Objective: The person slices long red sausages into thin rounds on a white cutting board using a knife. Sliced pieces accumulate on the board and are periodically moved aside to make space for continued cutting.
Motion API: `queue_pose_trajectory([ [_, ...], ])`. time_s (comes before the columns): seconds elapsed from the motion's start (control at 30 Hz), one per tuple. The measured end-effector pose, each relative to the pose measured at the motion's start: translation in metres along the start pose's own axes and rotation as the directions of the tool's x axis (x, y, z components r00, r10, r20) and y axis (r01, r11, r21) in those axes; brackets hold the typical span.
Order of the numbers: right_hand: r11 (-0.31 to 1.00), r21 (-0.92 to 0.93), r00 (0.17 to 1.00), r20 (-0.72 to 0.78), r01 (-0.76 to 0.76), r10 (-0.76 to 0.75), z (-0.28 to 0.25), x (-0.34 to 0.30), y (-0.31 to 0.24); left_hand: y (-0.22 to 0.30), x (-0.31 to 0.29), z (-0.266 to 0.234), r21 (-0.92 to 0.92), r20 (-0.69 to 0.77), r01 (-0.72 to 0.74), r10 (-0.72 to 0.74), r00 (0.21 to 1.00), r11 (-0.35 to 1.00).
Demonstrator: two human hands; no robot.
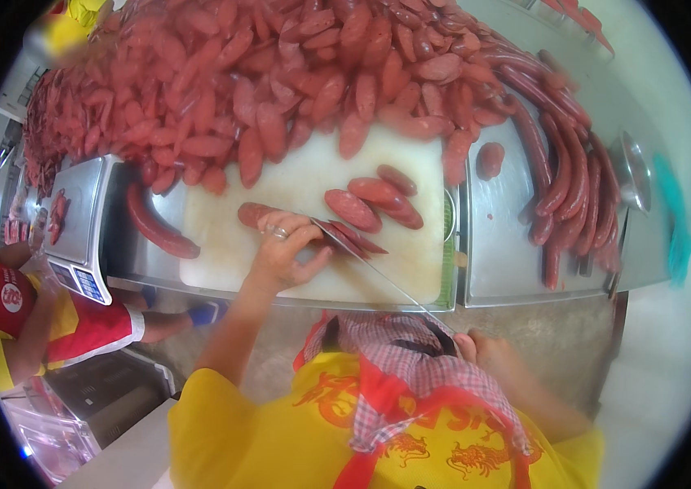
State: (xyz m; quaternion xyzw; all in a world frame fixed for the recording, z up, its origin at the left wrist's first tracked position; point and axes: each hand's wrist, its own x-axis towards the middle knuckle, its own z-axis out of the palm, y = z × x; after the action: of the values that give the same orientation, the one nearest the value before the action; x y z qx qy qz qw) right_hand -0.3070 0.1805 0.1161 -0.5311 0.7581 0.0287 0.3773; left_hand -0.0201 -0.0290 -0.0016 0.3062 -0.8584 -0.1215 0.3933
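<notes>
My left hand, with a ring on one finger, is closed on a partly sliced sausage lying on the white cutting board. My right hand grips the handle end of a long thin knife. The blade runs up and to the left, its far part against the sausage beside my left fingers. Thin slices lean together at the blade's right side. Further right on the board lie several oval slices.
A large heap of sausage slices covers the table's far side. One curved whole sausage lies left of the board, near a scale. Several long sausages rest at right, beside a metal bowl. Another person is at left.
</notes>
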Motion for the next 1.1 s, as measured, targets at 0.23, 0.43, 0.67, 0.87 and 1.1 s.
queue_pose_trajectory([
  [0.23,0.850,-0.130,0.845,-0.104,0.511,-0.524,0.039,0.117,-0.058,0.000,0.001,-0.004,-0.014,0.030,0.003,-0.002,1.000,1.000],
  [0.43,0.798,-0.093,0.779,-0.173,0.596,-0.602,0.020,0.081,-0.047,-0.002,-0.005,-0.005,0.058,-0.140,0.030,-0.021,0.990,0.998],
  [0.67,0.997,0.061,0.997,0.066,-0.046,0.042,0.003,0.010,-0.027,-0.005,-0.005,-0.008,0.015,-0.052,0.106,-0.105,0.993,0.994],
  [0.87,0.930,-0.021,0.922,-0.128,0.367,-0.367,0.042,0.115,-0.078,-0.003,-0.005,-0.011,-0.007,-0.024,0.105,-0.105,0.994,0.994],
  [1.1,0.886,-0.003,0.880,-0.116,0.463,-0.460,0.021,0.073,-0.054,-0.013,-0.012,-0.020,0.076,-0.167,0.104,-0.090,0.982,0.992],
])
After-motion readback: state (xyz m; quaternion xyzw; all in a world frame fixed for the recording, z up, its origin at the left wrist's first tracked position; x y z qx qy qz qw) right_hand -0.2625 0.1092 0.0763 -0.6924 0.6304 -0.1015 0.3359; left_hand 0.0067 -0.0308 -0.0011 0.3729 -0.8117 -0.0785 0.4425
